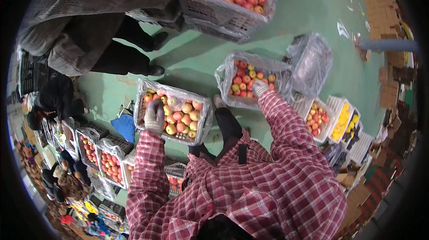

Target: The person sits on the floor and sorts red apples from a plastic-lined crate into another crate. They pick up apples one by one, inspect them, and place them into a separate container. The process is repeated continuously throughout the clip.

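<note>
My left hand (pixel 155 116), in a pale glove with darker fingers, is over the left side of a plastic-lined crate (pixel 205 119) of apples (pixel 179 116). Its fingers point away from me, and what lies under them is hidden. My right hand (pixel 260 87), also gloved, reaches into a second plastic-lined crate (pixel 237 103) at the right. Red and yellow-green apples (pixel 245 79) lie beside its fingertips. Whether either hand grips an apple cannot be made out.
A person (pixel 100 39) in a grey coat stands at the upper left by a stacked crate (pixel 221 13) of apples. Plastic film (pixel 311 62) covers a container at right. White crates (pixel 320 129) hold apples and yellow fruit. Apple crates (pixel 110 166) line the left; a blue bag (pixel 124 127) lies nearby.
</note>
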A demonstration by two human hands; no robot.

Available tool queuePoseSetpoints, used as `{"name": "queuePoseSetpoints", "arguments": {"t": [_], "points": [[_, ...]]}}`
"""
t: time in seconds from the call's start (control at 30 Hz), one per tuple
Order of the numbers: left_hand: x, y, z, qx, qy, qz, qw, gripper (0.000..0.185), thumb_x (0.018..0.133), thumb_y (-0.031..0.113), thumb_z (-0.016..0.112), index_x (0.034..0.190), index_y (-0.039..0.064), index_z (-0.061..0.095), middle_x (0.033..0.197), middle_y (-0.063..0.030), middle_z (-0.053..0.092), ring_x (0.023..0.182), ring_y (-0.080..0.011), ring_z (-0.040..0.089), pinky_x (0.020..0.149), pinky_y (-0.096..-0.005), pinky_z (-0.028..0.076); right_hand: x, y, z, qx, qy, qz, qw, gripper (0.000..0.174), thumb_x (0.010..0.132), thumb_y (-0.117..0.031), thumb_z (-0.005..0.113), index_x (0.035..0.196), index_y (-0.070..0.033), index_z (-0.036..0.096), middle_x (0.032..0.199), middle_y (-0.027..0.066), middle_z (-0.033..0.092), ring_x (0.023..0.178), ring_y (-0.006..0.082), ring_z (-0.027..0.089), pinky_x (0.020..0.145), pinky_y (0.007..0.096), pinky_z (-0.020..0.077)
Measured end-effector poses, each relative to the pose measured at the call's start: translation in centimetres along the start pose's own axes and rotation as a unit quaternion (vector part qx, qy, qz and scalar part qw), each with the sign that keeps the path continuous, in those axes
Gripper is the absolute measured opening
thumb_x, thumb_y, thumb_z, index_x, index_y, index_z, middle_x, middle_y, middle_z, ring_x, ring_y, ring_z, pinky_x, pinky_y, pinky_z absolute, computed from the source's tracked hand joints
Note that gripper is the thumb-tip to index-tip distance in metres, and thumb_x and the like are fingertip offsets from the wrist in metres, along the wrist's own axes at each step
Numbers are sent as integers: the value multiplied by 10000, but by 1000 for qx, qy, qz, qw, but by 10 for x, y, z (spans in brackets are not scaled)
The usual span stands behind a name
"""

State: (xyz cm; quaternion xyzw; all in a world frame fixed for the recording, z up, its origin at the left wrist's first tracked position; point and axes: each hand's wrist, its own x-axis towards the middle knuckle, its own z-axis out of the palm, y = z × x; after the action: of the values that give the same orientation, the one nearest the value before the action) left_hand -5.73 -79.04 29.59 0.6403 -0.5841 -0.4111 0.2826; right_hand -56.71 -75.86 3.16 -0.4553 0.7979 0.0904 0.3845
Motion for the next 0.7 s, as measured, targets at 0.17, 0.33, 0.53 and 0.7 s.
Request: {"name": "queuePoseSetpoints", "arguments": {"t": [0.17, 0.33, 0.53, 0.7], "points": [[2, 65, 61, -41, -115, 27, 992, 234, 881, -28, 551, 1108, 31, 561, 987, -113, 598, 928, -237, 575, 854, -345, 465, -54, 110, 7, 321, 128, -2, 938, 230, 858, -250, 628, 909, -27, 649, 723, 71, 624, 656, 195, 582, 624, 353, 478], [-65, 81, 82, -45, -266, -2, 963, 217, 899, 29, 542, 1112, 50, 575, 969, -104, 622, 898, -203, 601, 808, -332, 483, -148, 140, 64, 447, -76, 229, 861, 243, 871, -277, 592, 834, -41, 634, 633, 95, 588, 504, 222, 562, 488, 380, 461], [-132, 45, 41, -7, -265, 13, 964, 220, 888, 18, 541, 1104, 49, 571, 912, -96, 607, 833, -181, 590, 761, -305, 487, -230, 146, 152, 147, -153, 18, 977, 368, 880, -376, 494, 935, -58, 672, 758, 126, 653, 727, 317, 633, 658, 407, 488], [-163, -2, 0, 3, -206, 51, 977, 246, 852, 54, 585, 1096, 66, 564, 983, -181, 594, 878, -339, 606, 780, -388, 491, -296, 137, 175, 213, -150, 75, 963, 364, 882, -371, 498, 940, -56, 672, 766, 122, 654, 736, 302, 634, 666, 404, 487]]}}
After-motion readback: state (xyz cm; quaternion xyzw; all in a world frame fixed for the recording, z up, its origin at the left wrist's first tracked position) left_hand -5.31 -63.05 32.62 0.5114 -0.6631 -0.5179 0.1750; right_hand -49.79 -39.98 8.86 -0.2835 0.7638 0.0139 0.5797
